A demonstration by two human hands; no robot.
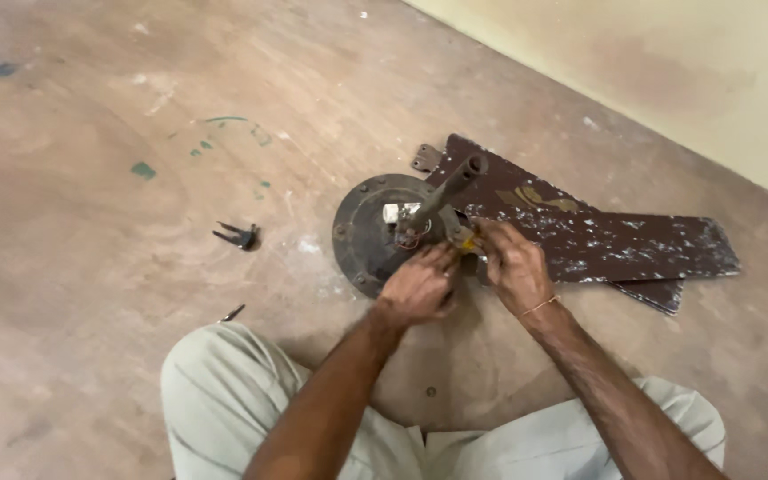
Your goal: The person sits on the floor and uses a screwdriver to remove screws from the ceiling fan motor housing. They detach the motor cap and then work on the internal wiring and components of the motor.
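Motor housing: a ceiling fan motor lies flat on the floor, a round dark metal disc with bolt heads about its rim; it sits just beyond both hands, at about 11 o'clock from them.
Down rod: a rusty tube rises from the hub and leans toward 1 o'clock, its open end uppermost; its long axis runs from the hub away from the person.
Left hand: the left hand rests curled at the disc's near edge, fingertips at the hub; whether it pinches anything I cannot tell.
Right hand: the right hand is bent in from 3 o'clock, fingers closed about a small yellowish part at the foot of the rod; a thin band circles the wrist.
Key relation: both hands meet at the rod's foot, the right one nearer the yellowish part, the left nearer the hub; the rod slants up and away over their fingertips.
Blades: dark brown fan blades, flat, long and speckled with white, lie stacked at 3 o'clock from the motor, beneath its far side.
Loose items: a small dark metal tool lies well apart at 9 o'clock; a small round piece lies between the knees.
Floor: worn brownish concrete floor, blotched with paint; a pale wall at 1 o'clock.
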